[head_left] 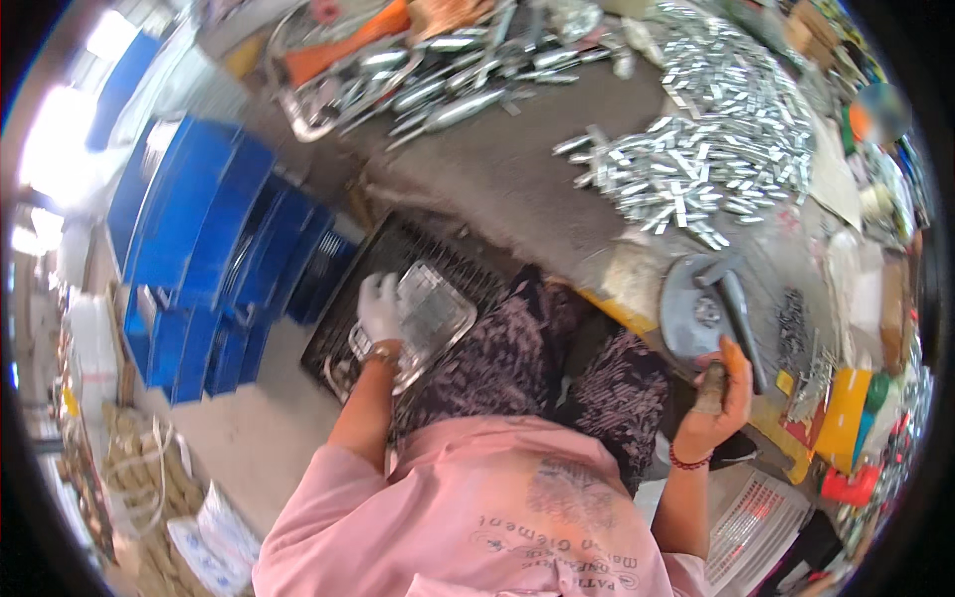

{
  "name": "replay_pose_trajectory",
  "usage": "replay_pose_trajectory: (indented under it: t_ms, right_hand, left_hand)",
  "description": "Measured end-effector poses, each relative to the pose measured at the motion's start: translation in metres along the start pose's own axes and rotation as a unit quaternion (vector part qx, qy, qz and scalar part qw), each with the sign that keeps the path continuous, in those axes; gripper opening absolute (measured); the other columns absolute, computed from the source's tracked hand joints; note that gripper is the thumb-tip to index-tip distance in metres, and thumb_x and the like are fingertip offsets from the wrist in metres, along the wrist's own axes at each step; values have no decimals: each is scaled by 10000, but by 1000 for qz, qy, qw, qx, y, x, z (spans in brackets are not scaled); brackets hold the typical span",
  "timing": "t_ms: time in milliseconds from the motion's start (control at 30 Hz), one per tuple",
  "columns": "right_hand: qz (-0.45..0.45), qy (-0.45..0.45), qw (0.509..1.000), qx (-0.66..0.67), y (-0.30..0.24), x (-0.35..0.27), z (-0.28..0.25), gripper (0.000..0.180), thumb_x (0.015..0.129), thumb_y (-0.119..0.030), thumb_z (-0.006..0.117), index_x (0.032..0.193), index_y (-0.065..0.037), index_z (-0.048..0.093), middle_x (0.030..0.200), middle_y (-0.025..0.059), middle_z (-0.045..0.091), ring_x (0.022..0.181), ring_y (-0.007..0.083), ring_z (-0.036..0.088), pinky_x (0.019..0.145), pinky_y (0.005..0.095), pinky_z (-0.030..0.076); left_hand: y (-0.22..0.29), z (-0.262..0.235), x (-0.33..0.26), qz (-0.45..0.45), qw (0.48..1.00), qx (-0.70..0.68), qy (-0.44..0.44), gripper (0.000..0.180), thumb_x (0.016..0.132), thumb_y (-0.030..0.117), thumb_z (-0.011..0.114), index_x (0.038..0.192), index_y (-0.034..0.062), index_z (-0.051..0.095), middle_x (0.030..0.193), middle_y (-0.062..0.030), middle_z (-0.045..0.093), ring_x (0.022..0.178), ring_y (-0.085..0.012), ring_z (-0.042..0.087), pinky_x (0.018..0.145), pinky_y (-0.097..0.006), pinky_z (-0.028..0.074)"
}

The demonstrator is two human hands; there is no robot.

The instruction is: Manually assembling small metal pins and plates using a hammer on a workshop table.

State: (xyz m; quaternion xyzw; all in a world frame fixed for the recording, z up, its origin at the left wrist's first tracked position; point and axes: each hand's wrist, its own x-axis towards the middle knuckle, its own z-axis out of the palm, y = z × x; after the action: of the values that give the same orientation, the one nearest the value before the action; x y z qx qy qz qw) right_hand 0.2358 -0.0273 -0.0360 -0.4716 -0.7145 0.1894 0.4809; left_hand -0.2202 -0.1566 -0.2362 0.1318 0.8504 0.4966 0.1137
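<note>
My left hand (381,311), in a white glove, lies over the left side of a shallow metal tray (464,320), its fingers spread. What fills the tray looks like small silvery pieces, too blurred to name. The tray rests on a black slatted crate (323,343) beside my left thigh. At the near rim of a round grey dish (679,308), my right hand (725,406) has its fingers curled in. A brownish cover sits on its thumb, and one fingertip looks orange. Whatever lies between those fingers is hidden. A dark handled tool (737,308) leans across the dish.
Silvery metal pieces (696,159) are heaped across the bench (497,189). Farther left lie metal tools (463,107) and an orange-handled tool (343,45). Blue bins (199,219) stack at the left. A yellow box (842,418) stands at the right edge.
</note>
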Motion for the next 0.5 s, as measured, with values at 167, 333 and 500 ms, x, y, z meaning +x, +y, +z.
replay_pose_trajectory:
  t_ms: [167,333,500]
  right_hand:
    - [8,36,997,72,-14,4,3,394,918,57,610,1291,40,733,982,120,726,851,221,703,779,311,524]
    - [-5,20,998,58,-15,6,1,419,851,73,619,1242,22,760,947,146,700,823,245,669,762,326,517]
    - [-9,-3,997,73,-21,12,-6,414,833,66,650,1226,2,761,917,155,682,794,309,654,736,356,515]
  left_hand:
    - [177,-11,-7,225,972,-69,-16,179,1076,148,653,1062,-10,736,944,-79,711,797,-171,623,781,-317,526]
    - [317,20,-78,444,862,-33,-241,262,920,62,808,1178,57,765,1143,-64,735,961,-149,700,848,-280,559]
    - [339,89,-114,644,738,65,-191,446,910,250,832,1301,73,709,1228,-156,732,1113,-371,706,991,-449,569]
